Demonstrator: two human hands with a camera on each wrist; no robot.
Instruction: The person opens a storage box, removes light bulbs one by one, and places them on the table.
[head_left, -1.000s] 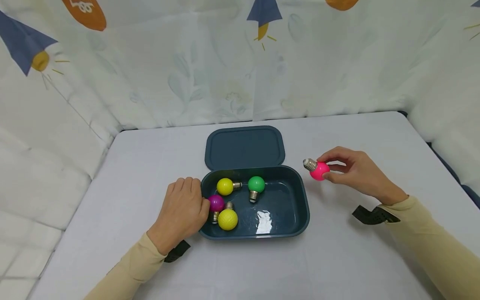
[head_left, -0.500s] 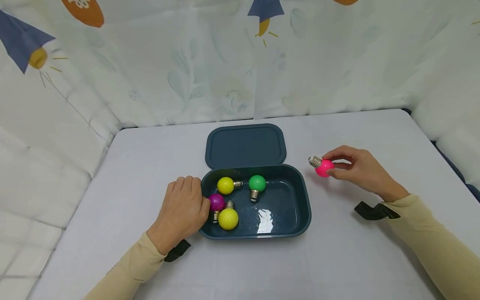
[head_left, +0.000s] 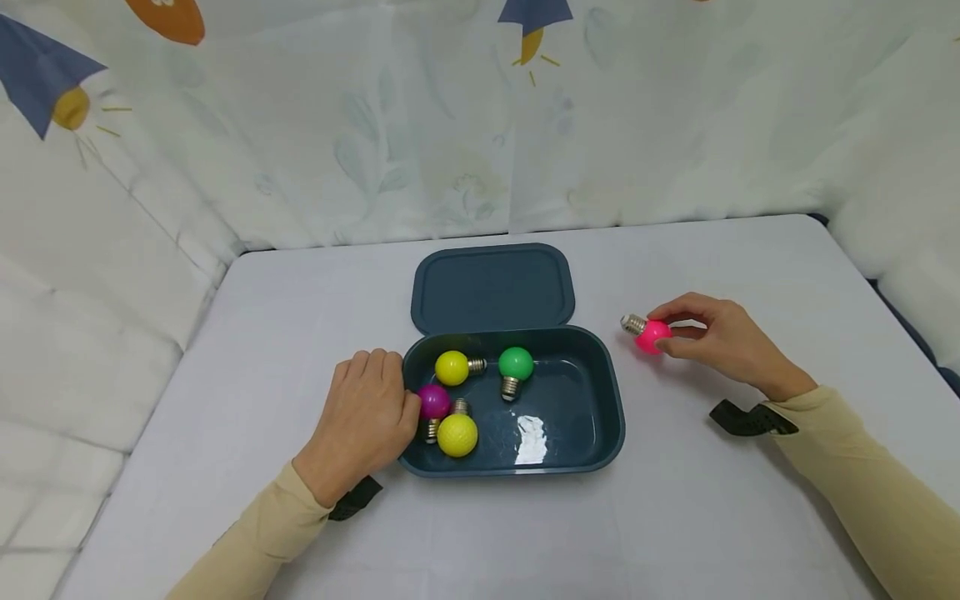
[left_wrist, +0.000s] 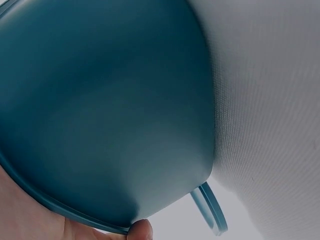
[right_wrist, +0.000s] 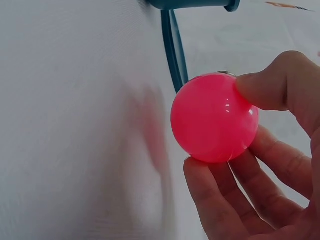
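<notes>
My right hand (head_left: 723, 343) pinches a pink light bulb (head_left: 652, 337) by its round globe, thumb on one side and fingertips on the other. Its silver screw base points up and left, and the bulb is close over the white table, to the right of a dark teal box (head_left: 573, 400). My left hand (head_left: 360, 423) grips the box's left rim, its fingers curled over the edge. Inside the box lie a smooth yellow bulb (head_left: 452, 367), a green bulb (head_left: 516, 363), a purple bulb (head_left: 434, 402) and a dimpled yellow bulb (head_left: 457, 436). The left wrist view shows the box's outer wall (left_wrist: 110, 110).
Behind the box lies its matching flat lid (head_left: 491, 287), against the far rim. A white cloth covers the table (head_left: 525, 533). Patterned white curtains (head_left: 450, 125) hang around the back and sides. Each wrist carries a black strap (head_left: 752, 419).
My right hand has shifted slightly right and lower with the pink bulb, bringing it nearer the table. My left hand stays on the box rim. The head view has tilted slightly.
</notes>
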